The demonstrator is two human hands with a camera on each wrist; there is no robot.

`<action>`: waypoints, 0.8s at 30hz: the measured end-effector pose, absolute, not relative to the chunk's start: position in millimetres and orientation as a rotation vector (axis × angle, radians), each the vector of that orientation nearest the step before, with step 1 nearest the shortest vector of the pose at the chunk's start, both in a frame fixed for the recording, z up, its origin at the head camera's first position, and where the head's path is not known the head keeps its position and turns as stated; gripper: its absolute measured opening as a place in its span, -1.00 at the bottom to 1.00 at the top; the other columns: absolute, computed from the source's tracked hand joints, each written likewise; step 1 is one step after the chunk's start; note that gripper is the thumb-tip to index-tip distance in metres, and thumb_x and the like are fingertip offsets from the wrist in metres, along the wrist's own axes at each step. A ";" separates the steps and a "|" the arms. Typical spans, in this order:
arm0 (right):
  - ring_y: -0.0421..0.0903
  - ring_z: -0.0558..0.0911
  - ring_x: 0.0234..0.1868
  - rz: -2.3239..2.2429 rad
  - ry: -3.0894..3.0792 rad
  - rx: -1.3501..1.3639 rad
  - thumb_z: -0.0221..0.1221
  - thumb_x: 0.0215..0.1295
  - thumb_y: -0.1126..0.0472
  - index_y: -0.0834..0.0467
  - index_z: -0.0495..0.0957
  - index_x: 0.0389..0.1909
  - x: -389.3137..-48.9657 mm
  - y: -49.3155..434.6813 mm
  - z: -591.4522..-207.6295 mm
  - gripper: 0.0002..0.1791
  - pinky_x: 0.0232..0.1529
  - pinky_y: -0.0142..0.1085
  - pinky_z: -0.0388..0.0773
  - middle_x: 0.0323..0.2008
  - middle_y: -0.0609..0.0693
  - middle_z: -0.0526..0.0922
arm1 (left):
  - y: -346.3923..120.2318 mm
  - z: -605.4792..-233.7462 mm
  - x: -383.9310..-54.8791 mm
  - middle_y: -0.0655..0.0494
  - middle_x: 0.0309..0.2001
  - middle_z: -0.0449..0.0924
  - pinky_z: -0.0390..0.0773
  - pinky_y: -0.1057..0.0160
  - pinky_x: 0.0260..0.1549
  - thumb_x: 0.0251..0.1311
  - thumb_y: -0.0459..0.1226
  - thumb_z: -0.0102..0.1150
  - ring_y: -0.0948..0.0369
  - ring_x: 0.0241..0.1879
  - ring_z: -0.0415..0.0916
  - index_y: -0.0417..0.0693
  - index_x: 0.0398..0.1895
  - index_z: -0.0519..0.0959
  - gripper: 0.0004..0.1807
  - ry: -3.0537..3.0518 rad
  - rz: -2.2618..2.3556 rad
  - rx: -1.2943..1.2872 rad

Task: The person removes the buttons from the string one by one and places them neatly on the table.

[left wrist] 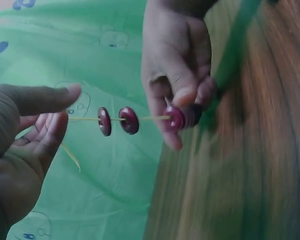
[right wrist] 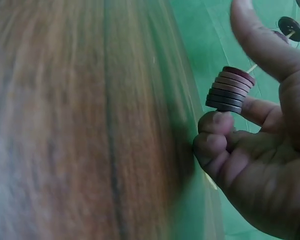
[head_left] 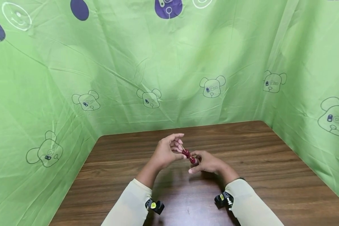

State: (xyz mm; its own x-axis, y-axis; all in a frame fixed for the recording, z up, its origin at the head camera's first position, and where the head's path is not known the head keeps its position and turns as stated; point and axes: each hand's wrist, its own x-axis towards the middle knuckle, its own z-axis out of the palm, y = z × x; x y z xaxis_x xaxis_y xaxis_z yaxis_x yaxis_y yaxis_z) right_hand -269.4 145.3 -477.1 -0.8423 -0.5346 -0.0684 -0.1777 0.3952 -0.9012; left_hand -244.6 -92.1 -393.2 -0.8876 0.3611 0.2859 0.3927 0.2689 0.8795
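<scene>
A thin yellow cord (left wrist: 145, 118) runs taut between the two hands and carries dark red disc-shaped beads. My left hand (head_left: 165, 152) holds one end at its fingers, with the thumb apart above; a loose tail (left wrist: 72, 157) hangs below them. Two beads, one disc (left wrist: 104, 121) and another (left wrist: 128, 120), sit spaced along the cord. Farther along, a tight stack of beads (right wrist: 231, 90) lies at the fingers of my right hand (head_left: 207, 161), which hold it from beside and below. The right thumb (right wrist: 262, 42) stands away from the stack in the right wrist view.
Both hands are above a brown wood-grain table (head_left: 115, 175). Green cloth (head_left: 180, 62) with bear-face prints surrounds its back and sides. A black wrist camera (head_left: 155, 206) is strapped on the left sleeve, and another camera (head_left: 223, 200) on the right.
</scene>
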 end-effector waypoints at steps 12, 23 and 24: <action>-0.07 0.63 -0.11 -1.354 2.388 -0.670 0.66 0.07 0.27 0.37 0.61 0.33 -269.7 152.0 -467.6 -0.22 -0.05 -0.31 0.60 -0.11 0.18 0.76 | -101.9 -397.6 -243.2 0.01 -0.26 0.62 0.76 0.12 -0.23 0.02 -0.54 0.52 0.07 -0.26 0.67 -0.16 -0.26 0.81 -0.77 -2.801 -0.437 -0.758; -0.11 0.68 0.03 -1.465 2.399 -0.653 0.65 0.12 0.19 0.30 0.68 0.29 -267.4 155.1 -465.0 -0.29 0.12 -0.35 0.59 0.09 0.22 0.81 | -111.6 -406.2 -252.1 0.10 -0.42 0.77 0.60 0.31 -0.37 0.18 -0.33 0.61 0.29 -0.40 0.58 -0.06 -0.49 0.83 -0.87 -2.851 -0.713 -0.880; -0.12 0.69 0.02 -1.487 2.384 -0.650 0.65 0.12 0.19 0.31 0.67 0.30 -267.2 155.2 -464.9 -0.29 0.10 -0.37 0.60 0.09 0.23 0.81 | -112.8 -406.2 -252.2 0.12 -0.42 0.76 0.56 0.34 -0.38 0.21 -0.33 0.59 0.32 -0.40 0.55 -0.06 -0.50 0.84 -0.86 -2.848 -0.767 -0.881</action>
State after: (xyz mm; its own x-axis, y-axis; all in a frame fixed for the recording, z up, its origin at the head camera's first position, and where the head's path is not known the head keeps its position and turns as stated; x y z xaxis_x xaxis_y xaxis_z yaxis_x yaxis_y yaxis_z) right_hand -267.2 155.2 -464.9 -0.8669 -0.4981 0.0178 -0.2351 0.3772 -0.8958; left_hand -252.2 -112.8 -406.2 -0.8344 0.5133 0.2008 0.5447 0.7125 0.4423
